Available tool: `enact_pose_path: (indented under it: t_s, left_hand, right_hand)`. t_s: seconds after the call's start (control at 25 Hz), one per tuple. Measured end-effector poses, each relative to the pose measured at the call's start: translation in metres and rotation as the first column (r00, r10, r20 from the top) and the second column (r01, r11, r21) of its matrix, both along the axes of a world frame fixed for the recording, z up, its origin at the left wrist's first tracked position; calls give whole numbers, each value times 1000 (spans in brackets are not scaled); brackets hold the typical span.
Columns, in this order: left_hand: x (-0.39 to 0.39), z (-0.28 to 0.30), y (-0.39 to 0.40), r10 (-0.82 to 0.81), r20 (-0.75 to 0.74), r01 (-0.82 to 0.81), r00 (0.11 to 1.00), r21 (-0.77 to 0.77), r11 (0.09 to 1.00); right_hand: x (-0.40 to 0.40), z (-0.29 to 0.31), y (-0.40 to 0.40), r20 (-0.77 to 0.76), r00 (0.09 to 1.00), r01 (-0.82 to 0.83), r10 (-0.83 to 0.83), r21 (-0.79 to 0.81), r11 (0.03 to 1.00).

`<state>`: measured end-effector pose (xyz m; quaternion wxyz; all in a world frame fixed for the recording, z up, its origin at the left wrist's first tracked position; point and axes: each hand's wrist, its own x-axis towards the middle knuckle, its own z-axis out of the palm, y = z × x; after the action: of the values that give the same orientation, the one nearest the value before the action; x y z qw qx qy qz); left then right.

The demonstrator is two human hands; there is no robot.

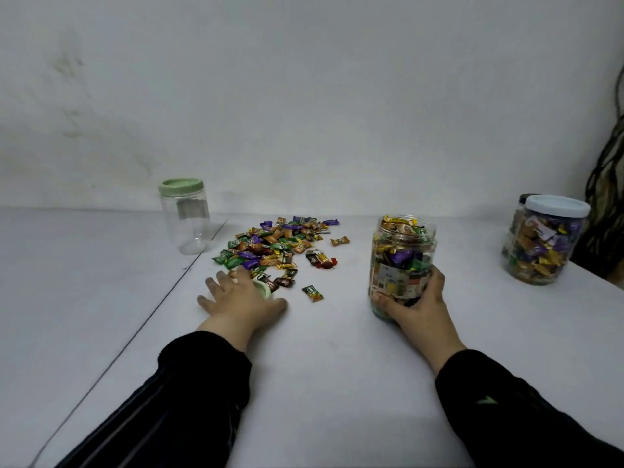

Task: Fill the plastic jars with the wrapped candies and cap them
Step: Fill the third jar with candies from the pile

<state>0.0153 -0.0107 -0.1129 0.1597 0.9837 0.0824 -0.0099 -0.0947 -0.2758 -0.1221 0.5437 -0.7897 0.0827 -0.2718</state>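
Note:
A clear plastic jar [401, 255], full of wrapped candies and uncapped, stands on the white table right of centre. My right hand [417, 300] grips its lower part. My left hand [238, 297] lies over a pale green lid [264, 289] at the near edge of the candy pile, fingers spread over it; most of the lid is hidden. Loose wrapped candies [280, 246] in purple, green, orange and brown are strewn across the middle of the table. An empty clear jar [185, 219] with a green cap stands at the back left.
A filled jar [540, 244] with a white cap stands at the far right, another dark-capped jar partly hidden behind it. A single candy [312, 293] lies between my hands. A seam [162, 298] runs diagonally across the table on the left. The wall rises behind.

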Motion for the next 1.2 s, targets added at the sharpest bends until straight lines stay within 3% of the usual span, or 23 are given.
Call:
enact_pose_path:
  t_s: [0.16,0.32,0.4,0.56,0.68,1.0,1.08,1.2]
  left_hand:
    - [4,-2,0,56,22,-55,998,-76,996]
    - [-9,9,-10,-69,229,136,971,-290,947]
    - [-24,23,-26,-190,379,356,906,-439,825]
    - [-43,60,-75,-291,587,650,756,-620,439]
    - [-41,90,-108,-315,647,720,694,-612,327]
    - [-7,92,-136,-485,645,798,591,-381,467]
    - [7,90,-135,-480,594,757,645,-410,509]
    - [25,85,-135,-397,425,581,813,-560,591]
  right_hand:
    - [2,-1,-1,-16,1000,-19,19,1,1000]
    - [2,-1,-4,-3,1000,-25,25,12,1000]
    - [4,0,-4,16,999,-40,39,22,999]
    - [8,1,-6,61,994,-93,91,34,995]
    - [13,1,-9,64,992,-106,108,-31,994]
    - [38,-5,-29,80,997,27,-11,-196,980]
    - [45,-4,-31,74,996,60,-43,-255,965]
    - [61,-4,-30,138,982,177,-127,-467,866]
